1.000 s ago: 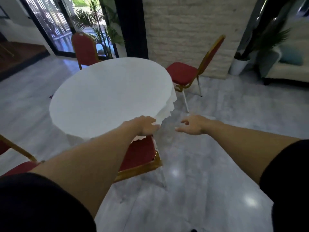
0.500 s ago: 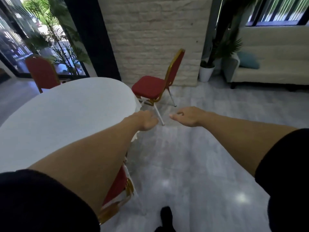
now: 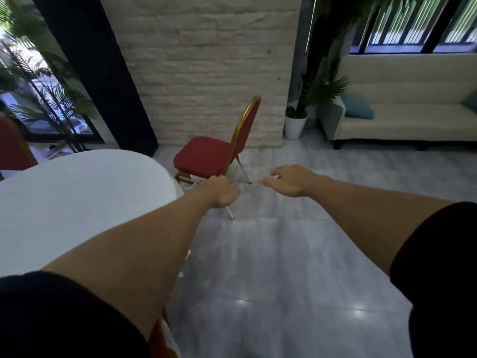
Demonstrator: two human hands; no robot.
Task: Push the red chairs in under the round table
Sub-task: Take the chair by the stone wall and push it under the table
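Observation:
A red chair (image 3: 206, 156) with a gold frame stands apart from the round table (image 3: 77, 202), its seat turned toward the table's white cloth. Both my arms reach forward over the grey floor. My left hand (image 3: 222, 193) hangs loosely curled just in front of the chair's front legs, holding nothing. My right hand (image 3: 289, 180) is open with fingers spread, level with the chair's rear leg and not touching it. Another red chair (image 3: 13, 148) shows at the far left behind the table. A third red chair (image 3: 160, 339) peeks out under the table's near edge, mostly hidden by my left arm.
A white brick wall (image 3: 206, 60) rises right behind the chair. A potted plant (image 3: 296, 122) and a cream sofa (image 3: 402, 120) stand at the right. Palm plants (image 3: 51, 99) and a glass door fill the left. Grey tiled floor (image 3: 284, 267) stretches ahead of me.
My view has swung right and moved forward, away from the chair tucked under the table's near edge. The standing chair by the wall is now closer, and both hands have advanced toward it.

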